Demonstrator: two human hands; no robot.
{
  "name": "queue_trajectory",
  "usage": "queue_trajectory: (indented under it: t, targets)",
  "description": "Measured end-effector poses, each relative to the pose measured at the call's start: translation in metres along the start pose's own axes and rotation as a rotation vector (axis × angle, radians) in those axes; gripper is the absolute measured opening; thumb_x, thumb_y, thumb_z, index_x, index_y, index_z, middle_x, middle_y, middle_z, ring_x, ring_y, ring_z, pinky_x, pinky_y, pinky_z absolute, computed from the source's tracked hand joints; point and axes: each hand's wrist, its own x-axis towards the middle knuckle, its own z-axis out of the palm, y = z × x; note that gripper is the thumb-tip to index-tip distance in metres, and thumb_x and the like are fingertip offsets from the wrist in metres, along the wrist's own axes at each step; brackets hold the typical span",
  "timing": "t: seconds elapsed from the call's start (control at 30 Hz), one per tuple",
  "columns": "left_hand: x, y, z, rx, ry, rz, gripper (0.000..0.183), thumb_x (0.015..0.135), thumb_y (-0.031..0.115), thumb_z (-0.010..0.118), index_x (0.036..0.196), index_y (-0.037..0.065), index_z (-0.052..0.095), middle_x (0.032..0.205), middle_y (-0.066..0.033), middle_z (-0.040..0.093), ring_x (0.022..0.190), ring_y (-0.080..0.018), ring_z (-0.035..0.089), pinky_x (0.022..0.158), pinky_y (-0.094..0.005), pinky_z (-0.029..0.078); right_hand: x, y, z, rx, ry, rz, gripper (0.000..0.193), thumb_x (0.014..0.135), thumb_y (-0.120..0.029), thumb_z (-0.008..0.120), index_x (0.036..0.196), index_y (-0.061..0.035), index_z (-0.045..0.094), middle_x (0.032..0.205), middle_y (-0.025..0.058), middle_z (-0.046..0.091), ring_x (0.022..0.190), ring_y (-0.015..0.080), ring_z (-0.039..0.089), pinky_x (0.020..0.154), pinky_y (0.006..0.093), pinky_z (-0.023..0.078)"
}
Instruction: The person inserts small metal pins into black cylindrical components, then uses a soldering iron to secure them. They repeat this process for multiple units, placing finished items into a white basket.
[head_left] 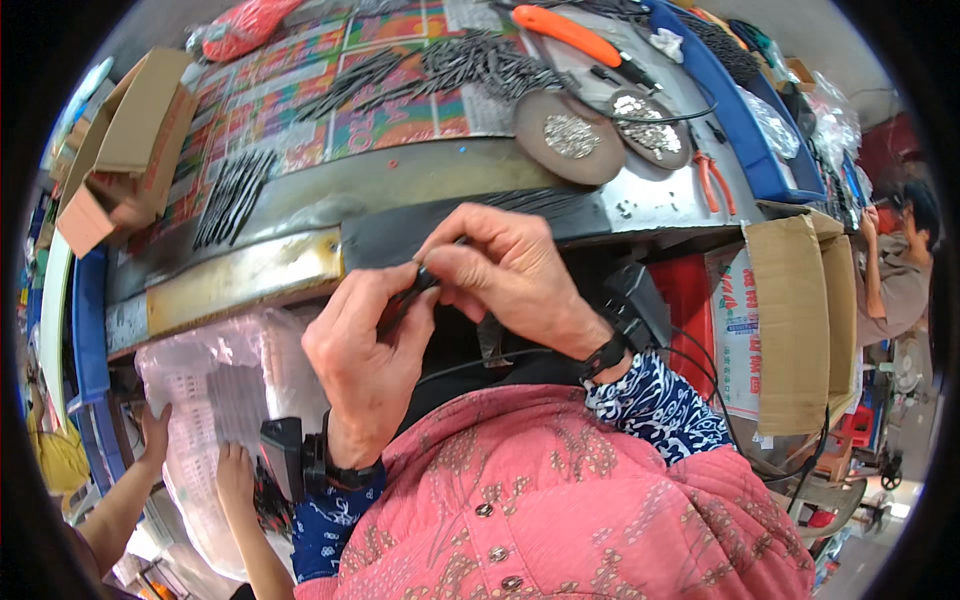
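My left hand (362,345) and my right hand (515,275) meet in front of me at the table's front edge. Between them, pinched in the fingertips of both, is a small slim black part (426,276); the fingers cover much of it. Just beyond the hands, a dark mat (385,238) lies along the edge. Farther back are a heap of thin black strips (480,65) and, to the left, a neater row of black strips (235,198). Two round brown dishes (535,150) at the right hold small silver metal pieces (570,136).
Red-handled pliers (714,185) and an orange-handled tool (575,35) lie at the right, near a long blue tray (765,178). Cardboard boxes (795,320) flank the table. At lower left, another person's hands (236,475) touch a plastic-wrapped bundle (215,400). Another person (900,270) sits far right.
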Motion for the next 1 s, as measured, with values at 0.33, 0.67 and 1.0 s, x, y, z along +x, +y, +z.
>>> queue_trajectory:
  t: [0.33,0.67,1.0]
  targets:
    - [0.003,0.000,0.007,0.049,-0.006,0.051,0.018,0.071,-0.005,0.071,0.086,0.001,0.062,0.073,-0.0102,0.060,0.059,-0.0214,0.060,0.055,-0.0287,0.047,0.000,0.010,0.002,-0.241,0.108,-0.148,0.008,0.090,-0.007,0.062,0.092,0.0003,0.060,0.078,-0.0038,0.058,0.070,0.0005,0.052,0.060,0.0176,0.046]
    - [0.009,0.004,0.010,-0.022,-0.035,0.007,0.019,0.072,-0.006,0.071,0.088,-0.001,0.063,0.074,-0.0106,0.060,0.061,-0.0175,0.060,0.057,-0.0267,0.047,-0.005,-0.009,-0.011,-0.173,0.022,-0.121,0.015,0.092,-0.013,0.060,0.100,0.0002,0.059,0.073,-0.0020,0.057,0.057,0.0011,0.048,0.048,0.0168,0.038]
    - [0.003,0.006,0.007,-0.207,-0.195,-0.242,0.016,0.080,0.001,0.067,0.094,-0.002,0.060,0.074,-0.0070,0.062,0.064,-0.0104,0.058,0.060,-0.0243,0.048,-0.008,-0.008,-0.012,-0.108,0.041,0.003,0.013,0.093,-0.011,0.058,0.091,0.0009,0.060,0.068,-0.0016,0.056,0.057,0.0030,0.049,0.048,0.0178,0.039]
